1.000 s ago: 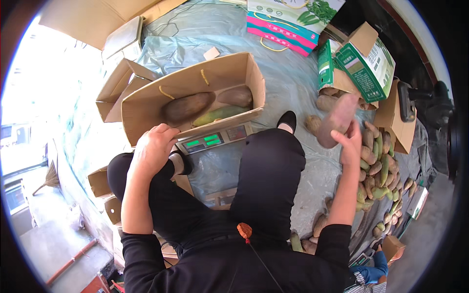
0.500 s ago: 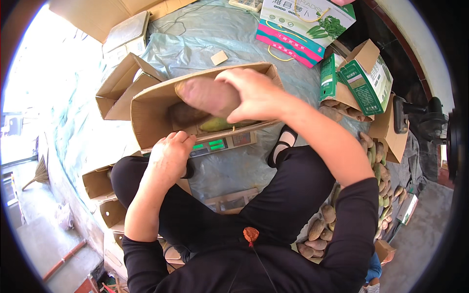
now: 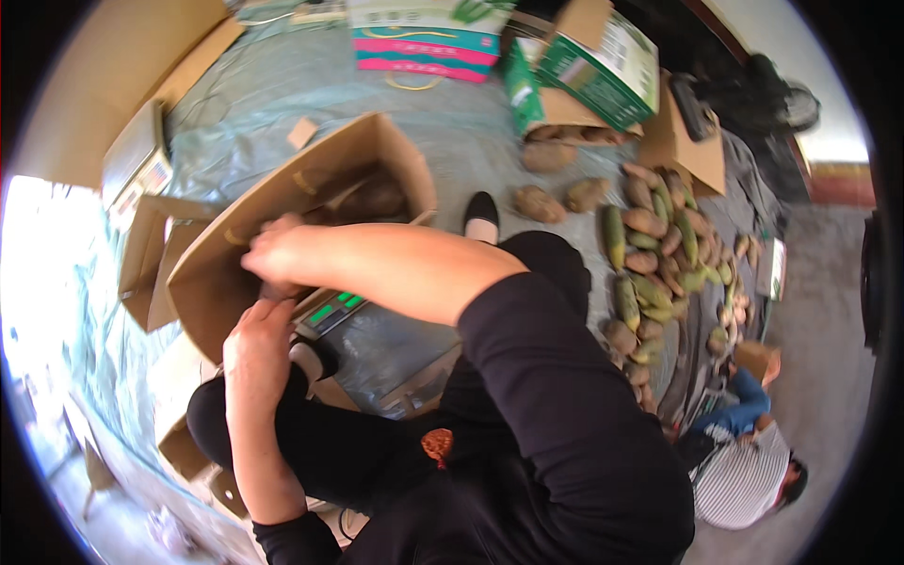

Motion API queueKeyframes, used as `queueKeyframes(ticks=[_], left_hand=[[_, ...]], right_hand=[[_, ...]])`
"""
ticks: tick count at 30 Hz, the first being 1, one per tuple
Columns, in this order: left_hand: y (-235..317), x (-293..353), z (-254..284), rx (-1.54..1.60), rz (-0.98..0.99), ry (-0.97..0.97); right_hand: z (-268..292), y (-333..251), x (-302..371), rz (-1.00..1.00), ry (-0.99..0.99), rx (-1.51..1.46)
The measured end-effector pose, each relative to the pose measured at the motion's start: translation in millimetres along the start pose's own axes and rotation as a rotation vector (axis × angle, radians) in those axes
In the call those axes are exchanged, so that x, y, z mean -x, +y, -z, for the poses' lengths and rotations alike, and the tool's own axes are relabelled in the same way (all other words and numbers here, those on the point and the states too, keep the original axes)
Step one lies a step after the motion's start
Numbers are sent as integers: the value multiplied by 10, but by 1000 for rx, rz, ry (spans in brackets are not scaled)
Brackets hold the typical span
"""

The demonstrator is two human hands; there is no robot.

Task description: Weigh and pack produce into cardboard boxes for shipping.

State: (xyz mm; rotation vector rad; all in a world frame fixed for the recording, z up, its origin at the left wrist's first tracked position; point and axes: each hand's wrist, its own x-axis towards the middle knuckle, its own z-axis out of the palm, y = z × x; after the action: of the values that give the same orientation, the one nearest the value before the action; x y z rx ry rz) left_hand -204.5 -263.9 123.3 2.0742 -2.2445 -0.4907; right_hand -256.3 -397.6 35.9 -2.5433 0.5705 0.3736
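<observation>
An open cardboard box (image 3: 311,179) sits in front of me on a scale with a lit green display (image 3: 334,309). Dark brownish roots (image 3: 372,200), perhaps large radishes, lie in its right end. My right hand (image 3: 281,252) reaches into the left part of the box, blurred, with its fingers pointing down and mostly hidden. A dark shape shows just under it, and I cannot make out whether the hand holds it. At the box's near rim, my left hand (image 3: 256,347) is closed over the cardboard edge, its fingertips close below the right hand.
A heap of green and brown roots (image 3: 650,254) covers the floor at right, with loose ones nearer the box. Green-and-white cartons (image 3: 603,71) and a pink-blue carton (image 3: 428,52) stand beyond. Another open box (image 3: 160,254) stands left. A person in a striped shirt (image 3: 744,480) is at lower right.
My right hand has moved left and down into the box; the root it held above the box is no longer visible in it. The view has turned right, and the box appears tilted.
</observation>
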Motion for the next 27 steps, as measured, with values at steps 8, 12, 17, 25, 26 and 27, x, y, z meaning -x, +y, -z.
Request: queueKeyframes(ticks=[8, 12, 17, 25, 26, 27], left_hand=[[104, -77, -7, 9, 7, -34], [127, -121, -72, 16, -34, -25], [174, -147, -82, 31, -18, -46], [232, -216, -154, 12, -17, -83], [231, -215, -160, 20, -6, -86], [220, -212, -164, 12, -2, -86]], right_hand=[[906, 234, 835, 83, 263, -150], [1030, 857, 1786, 41, 669, -456], [225, 1677, 2878, -406, 1021, -819], [-2582, 2219, 3623, -1165, 779, -692], [-2772, 2179, 3635, -1158, 779, -700], [-2928, 2134, 3639, -1201, 742, -729]])
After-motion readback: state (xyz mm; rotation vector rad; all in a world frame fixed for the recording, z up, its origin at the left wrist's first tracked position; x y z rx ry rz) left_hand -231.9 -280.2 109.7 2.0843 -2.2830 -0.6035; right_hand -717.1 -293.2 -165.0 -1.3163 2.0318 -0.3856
